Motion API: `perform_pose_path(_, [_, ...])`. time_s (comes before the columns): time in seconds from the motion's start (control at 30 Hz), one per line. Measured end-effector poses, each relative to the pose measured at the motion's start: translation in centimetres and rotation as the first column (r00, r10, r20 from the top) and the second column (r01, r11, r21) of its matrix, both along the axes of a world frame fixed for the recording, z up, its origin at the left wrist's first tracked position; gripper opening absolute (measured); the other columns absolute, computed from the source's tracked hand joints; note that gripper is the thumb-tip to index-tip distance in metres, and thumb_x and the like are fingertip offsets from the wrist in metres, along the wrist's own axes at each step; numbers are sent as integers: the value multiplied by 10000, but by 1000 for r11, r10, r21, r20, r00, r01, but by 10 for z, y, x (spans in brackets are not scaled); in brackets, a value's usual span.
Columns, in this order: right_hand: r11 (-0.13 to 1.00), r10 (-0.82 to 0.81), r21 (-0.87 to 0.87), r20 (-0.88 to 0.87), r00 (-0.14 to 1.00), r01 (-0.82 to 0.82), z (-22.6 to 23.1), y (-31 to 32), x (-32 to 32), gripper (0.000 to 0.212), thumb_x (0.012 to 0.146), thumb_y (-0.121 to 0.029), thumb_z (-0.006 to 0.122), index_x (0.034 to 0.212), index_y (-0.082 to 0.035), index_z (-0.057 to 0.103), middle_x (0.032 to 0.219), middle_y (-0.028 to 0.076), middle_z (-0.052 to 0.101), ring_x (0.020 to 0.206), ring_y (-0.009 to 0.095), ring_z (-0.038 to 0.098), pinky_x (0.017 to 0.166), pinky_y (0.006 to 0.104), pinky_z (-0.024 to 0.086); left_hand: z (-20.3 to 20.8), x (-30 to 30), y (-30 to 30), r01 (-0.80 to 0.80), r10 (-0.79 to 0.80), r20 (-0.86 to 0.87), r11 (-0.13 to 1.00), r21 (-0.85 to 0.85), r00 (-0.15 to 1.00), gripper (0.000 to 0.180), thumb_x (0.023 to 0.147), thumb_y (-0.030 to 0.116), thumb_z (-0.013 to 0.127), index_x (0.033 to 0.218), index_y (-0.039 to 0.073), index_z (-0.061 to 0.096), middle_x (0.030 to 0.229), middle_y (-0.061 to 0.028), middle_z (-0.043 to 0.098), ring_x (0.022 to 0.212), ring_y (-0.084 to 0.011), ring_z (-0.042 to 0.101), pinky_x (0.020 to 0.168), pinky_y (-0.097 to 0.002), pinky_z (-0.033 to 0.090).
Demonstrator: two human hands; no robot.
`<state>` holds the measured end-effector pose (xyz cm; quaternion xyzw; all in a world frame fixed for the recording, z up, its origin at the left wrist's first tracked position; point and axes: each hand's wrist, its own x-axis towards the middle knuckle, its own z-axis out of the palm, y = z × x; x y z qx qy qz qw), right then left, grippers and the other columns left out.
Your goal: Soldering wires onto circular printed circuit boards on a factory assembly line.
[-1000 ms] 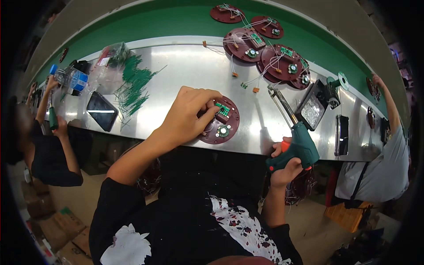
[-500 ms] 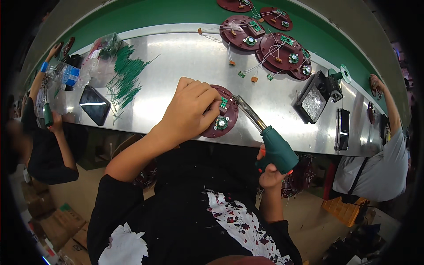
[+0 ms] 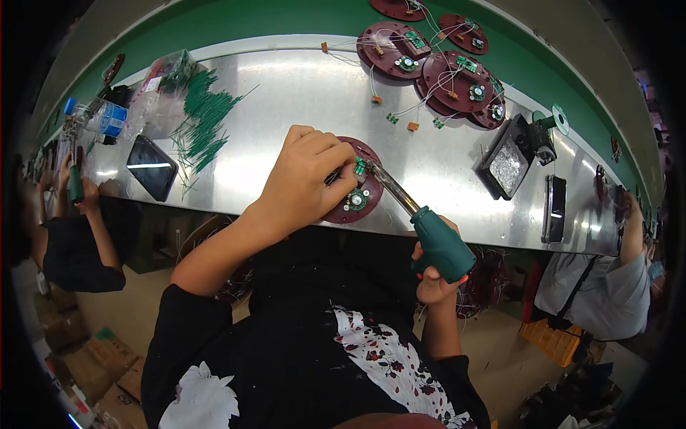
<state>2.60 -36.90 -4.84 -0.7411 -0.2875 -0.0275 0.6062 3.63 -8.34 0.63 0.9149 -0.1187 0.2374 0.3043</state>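
Observation:
A maroon disc point(image 3: 369, 204) lies near the bench's front edge, carrying a small green circuit board point(image 3: 360, 167) and a round green part point(image 3: 356, 199). My left hand point(image 3: 304, 175) rests over the disc's left side, fingers closed in a pinch beside the small board. Whatever they pinch is hidden by the fingers; a dark bit shows between them. In my right hand point(image 3: 434, 286) is a dark green soldering gun point(image 3: 443, 247) with orange trim. Its metal barrel points up and left, the tip at the small board, close to my left fingertips.
Several wired maroon discs point(image 3: 457, 82) lie at the back. Green wires point(image 3: 207, 118), a phone point(image 3: 151, 168) and a water bottle point(image 3: 111, 118) are left. Right are a black tray point(image 3: 506, 161), a solder spool point(image 3: 552, 121) and another phone point(image 3: 554, 207). Co-workers sit on both sides.
The soldering gun has shifted slightly left and down, its tip moving from the disc's right edge onto the small board. My left hand has stayed nearly still. The right co-worker's arm has lowered.

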Motion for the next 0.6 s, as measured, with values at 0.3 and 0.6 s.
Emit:
perform_pose_path(0.3, [979,-77,175,-175,982,108,-5,-2,-12,767,966,-657,587,1136,86,671,1050,174,699,761,184,652,676,313,528,4,0,1,1,-1,-21,1000,21,1000,115,786,70,751,860,69,663,777,-49,653,781,-247,627,857,-367,435])
perform_pose_path(0.6, [945,-201,212,-223,954,249,0,7,-9,907,962,-752,475,1264,99,553,1154,239,663,736,162,613,676,293,506,20,4,-4,33,-30,-155,999,17,987,80,842,92,724,879,65,659,746,-58,638,743,-242,626,883,-374,422])
